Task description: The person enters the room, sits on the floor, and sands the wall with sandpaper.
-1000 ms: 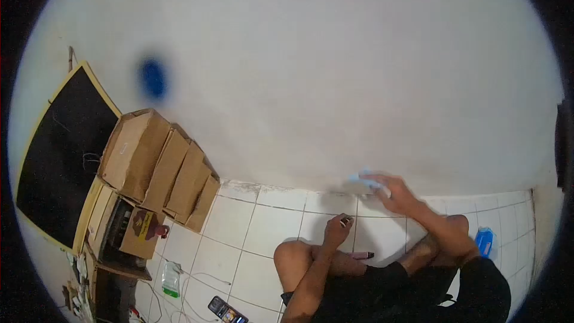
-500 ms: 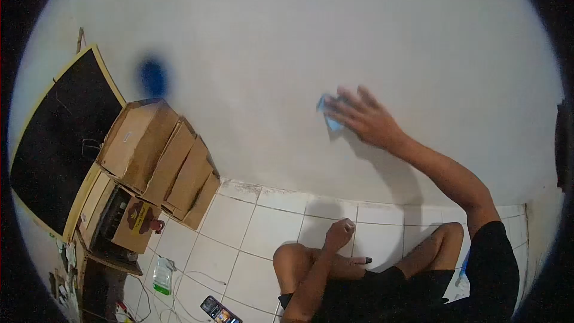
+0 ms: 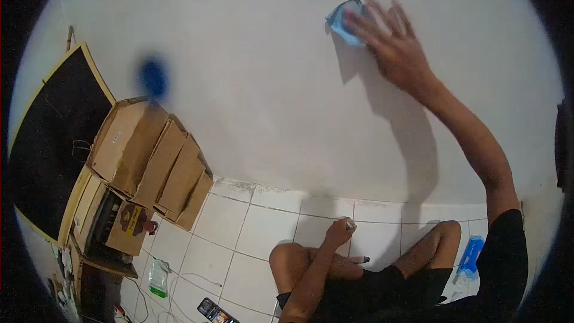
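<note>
I see right hand, spread over blue cloth, higher up wall; work's shifted up. Below, left hand curled, grip unclear.

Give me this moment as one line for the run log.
right hand: raised, spread over blue cloth at wall | left hand: lowered, curled, contents unclear | phone: on floor
</note>
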Action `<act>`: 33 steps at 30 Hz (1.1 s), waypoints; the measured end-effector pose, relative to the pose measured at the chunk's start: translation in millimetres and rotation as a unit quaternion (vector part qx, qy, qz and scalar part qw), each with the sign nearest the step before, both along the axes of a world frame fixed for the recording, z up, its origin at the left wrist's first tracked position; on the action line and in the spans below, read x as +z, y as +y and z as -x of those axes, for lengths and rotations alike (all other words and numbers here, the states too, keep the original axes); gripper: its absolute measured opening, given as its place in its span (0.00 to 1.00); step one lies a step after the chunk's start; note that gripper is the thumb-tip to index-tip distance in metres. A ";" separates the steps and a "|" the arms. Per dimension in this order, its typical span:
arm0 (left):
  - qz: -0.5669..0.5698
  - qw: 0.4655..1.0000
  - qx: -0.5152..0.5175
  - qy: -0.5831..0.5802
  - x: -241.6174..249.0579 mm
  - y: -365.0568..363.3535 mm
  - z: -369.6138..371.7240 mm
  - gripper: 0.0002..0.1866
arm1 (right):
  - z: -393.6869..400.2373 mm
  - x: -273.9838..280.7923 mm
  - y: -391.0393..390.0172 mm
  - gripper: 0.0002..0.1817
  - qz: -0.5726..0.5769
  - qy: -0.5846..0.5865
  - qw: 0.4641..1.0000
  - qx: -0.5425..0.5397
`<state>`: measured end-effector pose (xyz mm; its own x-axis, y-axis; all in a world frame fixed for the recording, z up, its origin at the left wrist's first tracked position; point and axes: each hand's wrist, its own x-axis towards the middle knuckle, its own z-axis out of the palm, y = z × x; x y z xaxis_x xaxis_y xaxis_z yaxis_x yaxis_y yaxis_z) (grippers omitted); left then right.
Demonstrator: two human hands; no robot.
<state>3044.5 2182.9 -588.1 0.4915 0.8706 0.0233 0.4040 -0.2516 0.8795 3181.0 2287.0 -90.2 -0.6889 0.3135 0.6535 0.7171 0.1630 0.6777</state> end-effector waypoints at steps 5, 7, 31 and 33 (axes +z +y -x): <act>-0.022 1.000 0.015 -0.002 5.6 -3.9 4.5 0.13 | 5.9 -119.5 -6.1 0.32 0.217 -0.166 0.961 0.051; -0.025 0.999 0.031 -0.021 -3.0 -5.1 3.9 0.13 | 11.6 -133.2 -10.7 0.31 0.244 -0.188 0.950 0.058; 0.042 0.997 -0.007 0.062 23.1 -15.2 13.9 0.15 | 8.6 -131.8 7.4 0.20 0.264 -0.313 0.907 0.100; 0.017 0.998 -0.019 0.051 21.5 -11.8 12.2 0.15 | 12.1 -83.2 18.8 0.23 0.257 -0.230 0.932 0.115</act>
